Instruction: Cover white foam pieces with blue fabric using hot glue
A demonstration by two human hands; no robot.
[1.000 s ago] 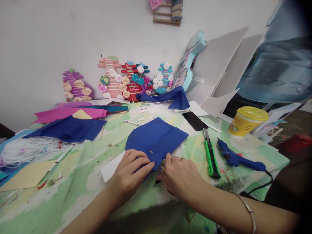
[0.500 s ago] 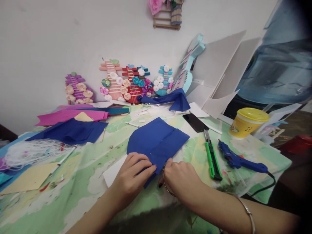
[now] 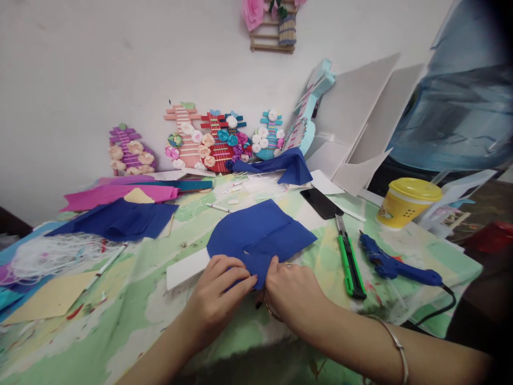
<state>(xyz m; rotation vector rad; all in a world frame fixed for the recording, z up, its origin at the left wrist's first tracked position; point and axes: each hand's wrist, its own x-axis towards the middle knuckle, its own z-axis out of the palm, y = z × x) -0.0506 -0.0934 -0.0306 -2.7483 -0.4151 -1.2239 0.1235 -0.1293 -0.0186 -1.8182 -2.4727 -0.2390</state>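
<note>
A dark blue sheet point(image 3: 256, 227), paper or thin felt, lies in front of me with one rounded end and a slit-like crease across it. A white card strip point(image 3: 186, 270) sticks out from under its left side. My left hand point(image 3: 222, 286) grips the sheet's near edge, fingers bent over it. My right hand point(image 3: 294, 289) is closed at the near right edge, round what look like scissors point(image 3: 273, 309); only a gold-coloured handle loop shows, and the blades are hidden.
Right of the sheet lie a black phone point(image 3: 320, 203), a green utility knife point(image 3: 350, 264) with its blade out and a blue glue gun point(image 3: 396, 262). A yellow-lidded cup point(image 3: 409, 203) stands behind. Blue cloth-like scraps point(image 3: 120, 219) and white cord point(image 3: 60, 256) lie left.
The blue sheet has turned slightly and its pointed corner has shifted right. More of the white strip shows at the left. My right hand has moved slightly left, against the sheet's edge.
</note>
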